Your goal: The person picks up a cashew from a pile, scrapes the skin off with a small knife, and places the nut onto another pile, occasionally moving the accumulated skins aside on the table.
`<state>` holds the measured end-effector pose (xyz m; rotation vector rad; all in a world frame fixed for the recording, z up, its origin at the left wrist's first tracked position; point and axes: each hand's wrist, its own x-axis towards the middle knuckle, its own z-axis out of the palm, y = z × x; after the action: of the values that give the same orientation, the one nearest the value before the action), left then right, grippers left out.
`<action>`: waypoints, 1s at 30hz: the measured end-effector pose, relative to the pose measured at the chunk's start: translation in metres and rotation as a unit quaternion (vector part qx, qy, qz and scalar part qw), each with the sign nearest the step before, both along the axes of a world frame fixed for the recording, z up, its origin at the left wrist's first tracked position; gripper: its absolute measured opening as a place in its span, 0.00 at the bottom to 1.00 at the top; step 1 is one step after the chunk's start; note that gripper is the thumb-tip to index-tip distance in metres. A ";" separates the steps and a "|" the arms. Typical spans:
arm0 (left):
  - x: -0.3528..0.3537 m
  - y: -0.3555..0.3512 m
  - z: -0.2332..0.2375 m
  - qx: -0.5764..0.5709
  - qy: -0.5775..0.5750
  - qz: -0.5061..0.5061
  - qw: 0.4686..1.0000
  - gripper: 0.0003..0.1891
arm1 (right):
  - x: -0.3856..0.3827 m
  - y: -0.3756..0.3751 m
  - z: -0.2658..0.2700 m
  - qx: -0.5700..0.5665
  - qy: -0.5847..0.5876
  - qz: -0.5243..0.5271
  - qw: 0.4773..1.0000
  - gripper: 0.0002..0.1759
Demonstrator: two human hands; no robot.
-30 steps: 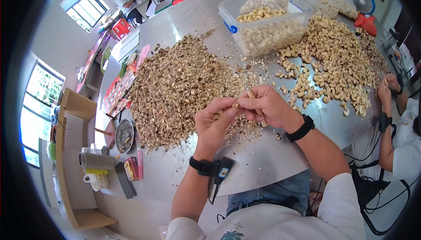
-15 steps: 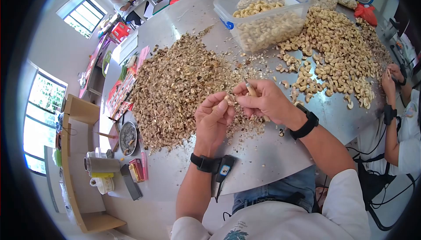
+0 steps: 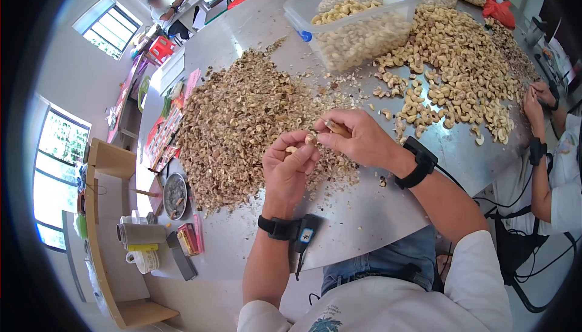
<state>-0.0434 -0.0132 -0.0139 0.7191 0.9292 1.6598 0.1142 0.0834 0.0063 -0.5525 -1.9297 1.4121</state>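
Left hand: I see the left hand (image 3: 286, 165) near mid-frame, thumb and finger pinching a small cashew (image 3: 310, 140); a second nut (image 3: 291, 150) sits in its curled fingers.
Right hand: I make out the right hand (image 3: 357, 135) closed around a short knife (image 3: 337, 128), its fingertips right at the pinched cashew.
Cashew: between the two hands, above the edge of the brown scrap pile (image 3: 236, 126), which fills the centre-left of the counter (image 3: 370, 211).
Clear tub (image 3: 364, 38): top centre, holding pale cashews.
Cashew heap (image 3: 461, 77): upper right, beside the tub.
Metal bowl (image 3: 175, 195): lower left, near the scrap pile.
Co-worker's hands (image 3: 538, 103): right edge, well apart from mine.
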 end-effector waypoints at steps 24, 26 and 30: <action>-0.003 -0.005 0.017 -0.036 0.202 -0.044 0.978 0.12 | 0.009 0.007 0.004 -0.216 -0.012 0.129 0.968 0.04; -0.006 -0.004 0.012 -0.029 0.186 -0.040 0.981 0.11 | 0.007 0.008 0.003 -0.221 -0.013 0.123 0.967 0.04; -0.002 -0.003 0.013 -0.049 0.206 0.000 0.977 0.11 | 0.003 0.008 0.000 -0.200 -0.010 0.122 0.972 0.05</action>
<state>-0.0455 -0.0166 -0.0004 1.0181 1.2917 1.4788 0.1173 0.0916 0.0063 -0.5226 -1.7789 1.9838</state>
